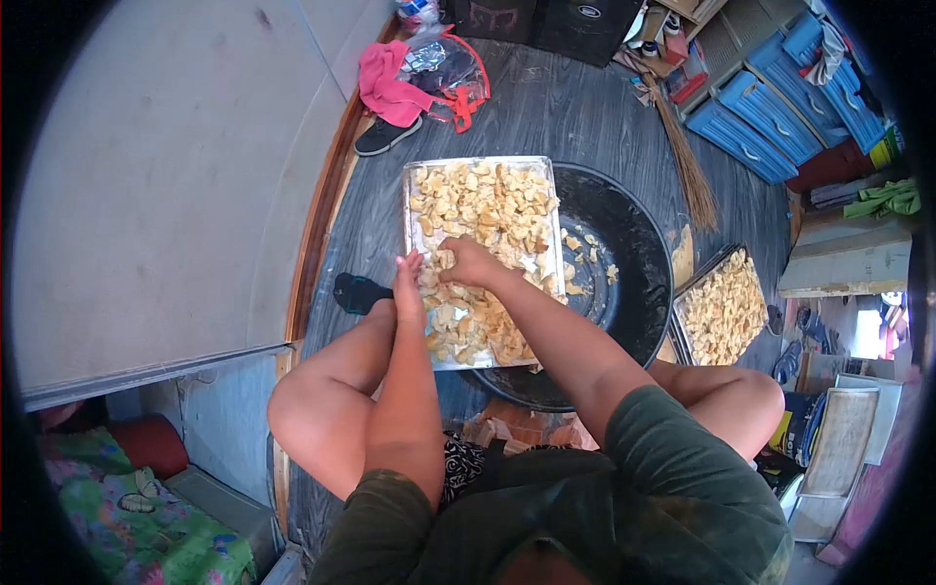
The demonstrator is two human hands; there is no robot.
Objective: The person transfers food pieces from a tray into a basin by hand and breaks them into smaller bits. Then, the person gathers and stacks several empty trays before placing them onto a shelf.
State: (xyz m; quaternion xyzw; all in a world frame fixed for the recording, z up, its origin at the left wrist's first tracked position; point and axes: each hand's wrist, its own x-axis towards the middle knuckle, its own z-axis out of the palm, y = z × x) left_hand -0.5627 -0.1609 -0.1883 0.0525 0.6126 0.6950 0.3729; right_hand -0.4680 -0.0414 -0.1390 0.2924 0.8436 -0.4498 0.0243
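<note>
A metal baking tray (557, 224), spread with pale golden, chip-like pieces (487, 200), rests across the left part of a large black basin (639, 283). My right hand (473, 263) is over the middle of the tray, fingers curled in around one or more of the pieces. Beside it, at the tray's left edge, my left hand (409, 281) is held with its fingers stretched out. No piece shows in it. Some loose pieces (575, 263) lie inside the basin to the right of the tray.
A second tray of similar pieces (723, 307) stands right of the basin. Farther off are a broom (687, 161), blue drawers (765, 122), a pink cloth (388, 83) and a dark shoe (388, 135). A pale panel (175, 175) borders the floor at left. My bent legs flank the basin.
</note>
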